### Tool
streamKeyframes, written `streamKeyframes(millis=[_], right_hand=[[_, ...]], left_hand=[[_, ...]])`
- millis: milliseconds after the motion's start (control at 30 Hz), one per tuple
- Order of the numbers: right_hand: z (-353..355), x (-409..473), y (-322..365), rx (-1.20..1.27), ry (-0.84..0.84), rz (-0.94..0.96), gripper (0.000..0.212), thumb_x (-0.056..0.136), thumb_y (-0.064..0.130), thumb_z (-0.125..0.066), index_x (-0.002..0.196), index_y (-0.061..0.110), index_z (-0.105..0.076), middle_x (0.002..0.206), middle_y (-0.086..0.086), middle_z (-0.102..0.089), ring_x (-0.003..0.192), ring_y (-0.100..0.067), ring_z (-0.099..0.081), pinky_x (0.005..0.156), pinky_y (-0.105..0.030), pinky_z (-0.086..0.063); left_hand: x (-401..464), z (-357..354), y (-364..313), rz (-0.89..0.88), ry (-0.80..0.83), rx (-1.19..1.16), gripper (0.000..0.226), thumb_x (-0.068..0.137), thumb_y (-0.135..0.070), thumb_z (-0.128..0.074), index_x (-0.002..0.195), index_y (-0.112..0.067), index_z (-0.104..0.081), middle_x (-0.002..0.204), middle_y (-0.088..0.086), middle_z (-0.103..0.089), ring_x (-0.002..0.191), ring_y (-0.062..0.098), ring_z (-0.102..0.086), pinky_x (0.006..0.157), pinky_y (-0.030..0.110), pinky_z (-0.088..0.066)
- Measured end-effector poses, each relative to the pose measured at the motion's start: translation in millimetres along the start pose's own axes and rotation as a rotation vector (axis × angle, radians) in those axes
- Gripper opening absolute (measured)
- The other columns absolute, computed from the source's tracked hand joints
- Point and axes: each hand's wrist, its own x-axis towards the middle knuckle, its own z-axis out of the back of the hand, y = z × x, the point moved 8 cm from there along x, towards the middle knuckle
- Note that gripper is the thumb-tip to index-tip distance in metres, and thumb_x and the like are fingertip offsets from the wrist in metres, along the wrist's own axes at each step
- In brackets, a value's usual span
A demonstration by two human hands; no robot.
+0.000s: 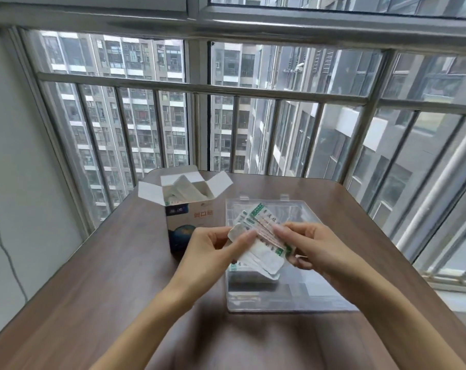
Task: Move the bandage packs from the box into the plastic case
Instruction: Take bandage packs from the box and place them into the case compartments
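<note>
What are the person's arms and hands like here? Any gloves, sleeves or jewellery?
Both arms are bare as far as the picture shows: no sleeves are in view. The left hand and right hand wear no gloves, and no rings, watch or bracelets show on the fingers or wrists. The fingers are slim, and the visible nails look plain, though the picture is slightly soft.

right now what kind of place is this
Likely an enclosed balcony high in an apartment block: a metal railing behind glass, tower blocks close outside, and a small wooden table set against the window.
</note>
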Motion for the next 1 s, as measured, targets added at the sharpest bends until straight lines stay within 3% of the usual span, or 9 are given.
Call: streamKeyframes(millis=[167, 300, 433, 533, 700, 800, 900, 1000], right_hand=[[13.4, 5.1, -13.5, 0.072, -0.15, -0.05, 0.024, 0.088, 0.034, -0.059, 0.095, 0.017, -0.075, 0.08, 0.002, -0.071, 0.069, -0.009, -0.049, 0.065, -0.024, -0.034], [17.2, 7.9, -11.4, 0.097, -0.154, -0.041, 0.021, 0.086, 0.032, -0.061, 0.092, 0.017, -0.075, 0.079, 0.005, -0.072, 0.074, -0.009, -0.051, 0.072, -0.026, -0.035], [21.4, 13.7, 9.9, -0.153, -0.088, 0.075, 0.019, 0.082, 0.026, -0.068, 0.099, 0.019, -0.072, 0.086, 0.005, -0.074, 0.074, -0.001, -0.065, 0.067, -0.009, -0.047], [13.1, 22.1, 17.1, -0.436, 0.019, 0.124, 0.02, 0.08, 0.026, -0.07, 0.1, 0.021, -0.072, 0.084, 0.007, -0.073, 0.072, 0.004, -0.063, 0.068, -0.011, -0.048], [-4.9, 29.4, 9.2, -0.692, 0.152, 0.146, 0.023, 0.081, 0.031, -0.069, 0.102, 0.022, -0.072, 0.094, 0.012, -0.069, 0.088, -0.002, -0.062, 0.077, -0.016, -0.048], [-10.0, 27.5, 8.8, -0.699, 0.175, 0.144, 0.023, 0.082, 0.031, -0.069, 0.102, 0.021, -0.072, 0.091, 0.014, -0.067, 0.084, 0.002, -0.061, 0.073, -0.008, -0.047], [-13.8, 26.2, 8.5, -0.773, 0.174, 0.15, 0.023, 0.085, 0.034, -0.065, 0.105, 0.023, -0.071, 0.096, 0.011, -0.069, 0.084, -0.005, -0.06, 0.075, -0.019, -0.047], [-17.3, 23.9, 10.2, -0.904, 0.148, 0.183, 0.024, 0.09, 0.037, -0.058, 0.107, 0.025, -0.072, 0.096, 0.015, -0.065, 0.075, 0.0, -0.053, 0.071, -0.018, -0.042]], left_hand=[[0.3, 12.9, 3.5, -0.023, -0.062, 0.046, 0.017, 0.083, -0.027, -0.067, 0.087, -0.015, -0.077, 0.084, 0.001, -0.076, 0.081, 0.014, -0.072, 0.071, 0.021, -0.053], [4.5, 43.7, 2.9, -0.073, -0.264, 0.067, 0.011, 0.083, -0.018, -0.07, 0.075, -0.016, -0.077, 0.072, -0.004, -0.074, 0.064, -0.001, -0.06, 0.062, 0.011, -0.046], [2.8, 70.8, 0.4, -0.138, -0.436, 0.158, 0.017, 0.085, -0.023, -0.07, 0.074, -0.011, -0.076, 0.062, -0.001, -0.068, 0.054, 0.0, -0.051, 0.057, 0.015, -0.043], [1.7, 80.0, 0.2, -0.158, -0.515, 0.161, 0.016, 0.086, -0.026, -0.069, 0.075, -0.017, -0.076, 0.067, 0.006, -0.071, 0.056, 0.003, -0.052, 0.061, 0.023, -0.045], [1.2, 78.7, -0.1, -0.162, -0.525, 0.167, 0.014, 0.087, -0.027, -0.068, 0.077, -0.022, -0.077, 0.066, -0.004, -0.07, 0.053, -0.002, -0.052, 0.058, 0.015, -0.044], [0.8, 77.2, -1.2, -0.175, -0.512, 0.169, 0.018, 0.088, -0.025, -0.067, 0.08, -0.013, -0.077, 0.065, -0.003, -0.067, 0.052, -0.003, -0.05, 0.055, 0.011, -0.042], [0.7, 77.7, -1.4, -0.181, -0.508, 0.178, 0.019, 0.088, -0.026, -0.067, 0.081, -0.011, -0.077, 0.063, -0.005, -0.066, 0.051, -0.003, -0.049, 0.056, 0.013, -0.042], [0.7, 77.4, -1.2, -0.173, -0.509, 0.175, 0.019, 0.088, -0.026, -0.067, 0.08, -0.011, -0.077, 0.063, -0.006, -0.067, 0.05, -0.003, -0.05, 0.055, 0.012, -0.042]])
